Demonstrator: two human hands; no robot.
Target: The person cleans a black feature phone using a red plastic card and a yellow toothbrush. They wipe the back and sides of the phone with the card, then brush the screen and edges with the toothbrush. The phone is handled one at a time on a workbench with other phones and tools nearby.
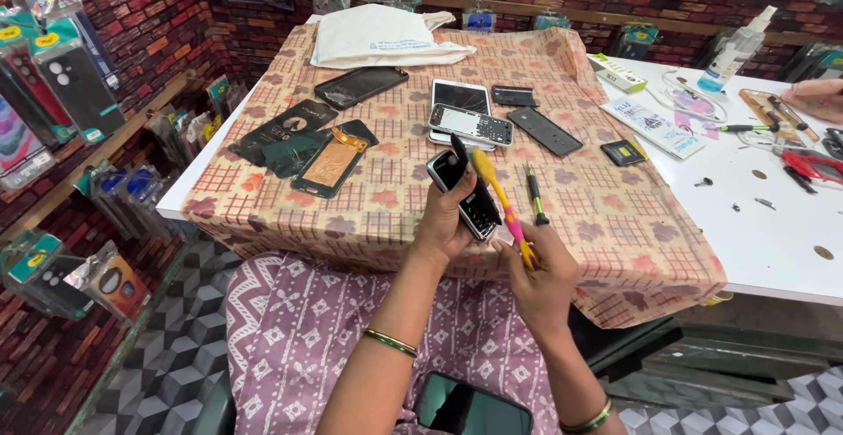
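My left hand (442, 224) grips a small black keypad phone (465, 191), held tilted above the table's front edge. My right hand (540, 279) holds a yellow and pink tool (500, 200), a brush by its look, with its black tip (458, 147) against the top of the phone. A green-handled screwdriver (534, 194) lies on the checked cloth (395, 198) just right of my hands. A dark smartphone (472, 407) rests on my lap.
On the cloth lie several phones and parts: a white keypad frame (471, 124), black covers (544, 130), an orange-backed panel (330, 165), a white bag (378, 38). The white table (773, 224) at right holds tools, a spray bottle (736, 49) and another person's hand (818, 97). Shelves of phone cases line the left.
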